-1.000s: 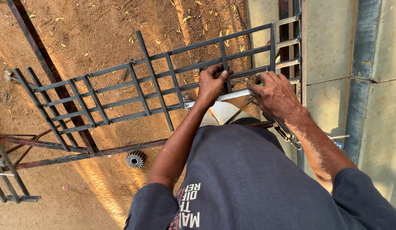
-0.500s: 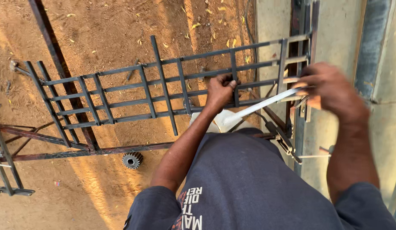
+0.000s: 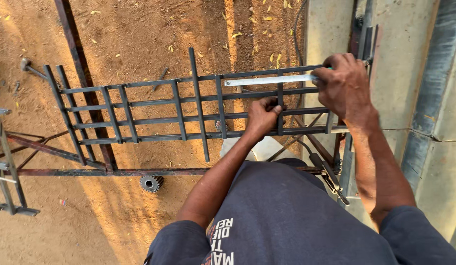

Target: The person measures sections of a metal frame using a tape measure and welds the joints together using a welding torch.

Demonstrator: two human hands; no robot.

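A dark metal grille [image 3: 154, 115] of crossed bars lies flat on a rusty steel stand above the dirt ground. My left hand [image 3: 262, 115] is closed around one of its upright bars near the right end. My right hand [image 3: 343, 86] grips one end of a flat silver metal strip [image 3: 269, 80], which lies along the grille's top rail and points left.
A rusty steel frame [image 3: 90, 172] carries the grille. A small toothed gear [image 3: 151, 183] lies on the dirt below it. A concrete slab [image 3: 399, 73] runs along the right. More metal framing [image 3: 4, 162] stands at the left edge.
My right hand has swung the silver strip up from below the grille onto its top rail. My left hand has kept its hold on the bar.
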